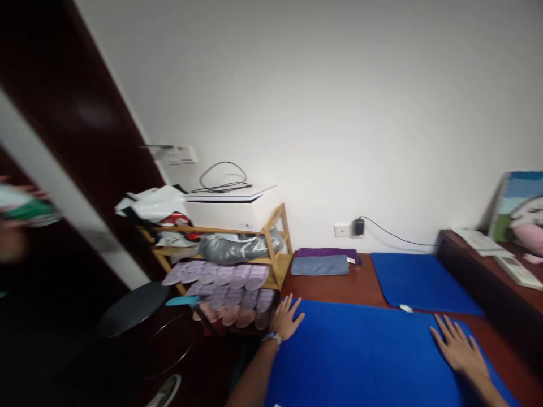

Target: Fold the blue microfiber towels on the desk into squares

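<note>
A large blue cloth [365, 350] is spread flat over the reddish-brown table. My left hand [285, 317] rests on its far left corner, fingers spread, with a watch on the wrist. On the right side of the same cloth lies my right hand [457, 346], palm down and fingers apart. Neither hand grips anything. Beyond the large cloth, a second blue cloth [424, 282] lies folded toward the wall. Folded grey-blue [320, 265] and purple cloths [326, 252] sit at the table's back left.
Left of the table stands a wooden rack [275, 260] with slippers [229, 275] and a white box [229, 212]. A round black stool [133, 305] is further left, near a blurred person. A raised brown ledge [466, 265] bounds the right side, bearing a remote control [518, 272].
</note>
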`<state>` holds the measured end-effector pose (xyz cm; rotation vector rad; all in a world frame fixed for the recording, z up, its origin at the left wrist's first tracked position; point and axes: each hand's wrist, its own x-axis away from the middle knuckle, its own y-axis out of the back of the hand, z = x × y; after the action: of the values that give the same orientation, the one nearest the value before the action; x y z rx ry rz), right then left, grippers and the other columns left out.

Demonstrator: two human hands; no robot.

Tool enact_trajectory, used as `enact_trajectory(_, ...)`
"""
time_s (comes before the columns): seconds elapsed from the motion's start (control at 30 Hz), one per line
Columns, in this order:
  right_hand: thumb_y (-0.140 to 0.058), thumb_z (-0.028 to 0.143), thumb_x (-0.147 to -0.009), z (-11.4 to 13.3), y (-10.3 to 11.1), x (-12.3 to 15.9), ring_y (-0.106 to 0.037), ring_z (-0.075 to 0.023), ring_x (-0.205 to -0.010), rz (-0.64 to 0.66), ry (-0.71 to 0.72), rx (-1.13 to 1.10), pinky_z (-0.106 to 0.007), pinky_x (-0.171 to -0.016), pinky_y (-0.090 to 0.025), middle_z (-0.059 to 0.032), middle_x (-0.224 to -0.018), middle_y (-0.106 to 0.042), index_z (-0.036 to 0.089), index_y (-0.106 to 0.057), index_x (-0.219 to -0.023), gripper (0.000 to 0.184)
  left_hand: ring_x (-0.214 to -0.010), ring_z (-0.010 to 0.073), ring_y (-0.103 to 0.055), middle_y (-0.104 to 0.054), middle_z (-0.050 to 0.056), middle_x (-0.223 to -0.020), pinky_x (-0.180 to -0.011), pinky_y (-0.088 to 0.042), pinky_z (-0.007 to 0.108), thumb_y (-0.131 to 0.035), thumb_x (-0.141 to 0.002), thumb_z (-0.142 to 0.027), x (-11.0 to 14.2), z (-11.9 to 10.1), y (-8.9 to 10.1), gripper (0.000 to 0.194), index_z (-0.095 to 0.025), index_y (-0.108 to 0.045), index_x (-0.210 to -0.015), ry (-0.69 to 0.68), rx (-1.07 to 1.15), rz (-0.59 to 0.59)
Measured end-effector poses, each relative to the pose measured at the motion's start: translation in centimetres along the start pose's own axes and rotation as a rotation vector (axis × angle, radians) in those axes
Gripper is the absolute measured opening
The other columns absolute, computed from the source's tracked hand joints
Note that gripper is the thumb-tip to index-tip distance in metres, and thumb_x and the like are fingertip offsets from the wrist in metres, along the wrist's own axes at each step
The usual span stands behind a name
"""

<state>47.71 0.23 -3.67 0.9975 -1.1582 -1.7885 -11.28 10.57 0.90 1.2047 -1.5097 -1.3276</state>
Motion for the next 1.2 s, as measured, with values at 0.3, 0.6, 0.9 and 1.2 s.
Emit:
enact_trajectory(0.3,-0.021,0.056,-0.097,-3.1,2.5,-1.7,-0.025,-0.0343,-0.158,0.221,-0.243,0.056,-0.062,-0.124,-0.02,-0.0088,-0.17,-0.031,0.021,-0.039,-0.162,0.076,-0.157,0.0278,-0.03,-0.035,0.004,-0.17,-0.126,-0.029,0.049,-0.036,-0.105,-0.056,-1.1,2.0,-1.4,0.059,-0.035,-0.038,-0.161,-0.092,-0.017,-0.089)
enact_trajectory(0.6,-0.029,0.044,-0.103,16.5,2.7,2.0,-0.038,-0.0332,-0.152,0.049,0.33,-0.151,-0.055,-0.125,-0.027,-0.0173,-0.158,-0.05,0.01,-0.052,-0.152,0.064,-0.159,0.0287,-0.024,-0.032,0.007,-0.172,-0.126,-0.027,0.048,-0.036,-0.105,-0.057,-1.5,1.4,-1.9,0.063,-0.029,-0.039,-0.161,-0.05,0.044,-0.111)
enact_trajectory(0.9,-0.025,0.052,-0.107,30.2,-2.3,5.8,-0.022,-0.0246,-0.159,0.399,0.611,-0.21,-0.05,-0.131,-0.016,-0.0099,-0.169,-0.03,0.016,-0.032,-0.164,0.068,-0.158,0.0304,-0.028,-0.033,0.009,-0.171,-0.125,-0.029,0.05,-0.038,-0.105,-0.058,-1.7,2.0,-2.8,0.062,-0.03,-0.041,-0.16,-0.072,0.061,-0.156)
enact_trajectory(1.2,-0.016,0.049,-0.103,1.6,1.8,-1.6,-0.018,-0.027,-0.16,0.318,-0.015,0.166,-0.05,-0.13,-0.016,-0.006,-0.172,-0.022,0.012,-0.022,-0.167,0.074,-0.157,0.03,-0.031,-0.031,0.01,-0.172,-0.125,-0.03,0.049,-0.039,-0.105,-0.057,-2.0,2.5,-3.2,0.061,-0.031,-0.04,-0.16,-0.061,0.041,-0.161)
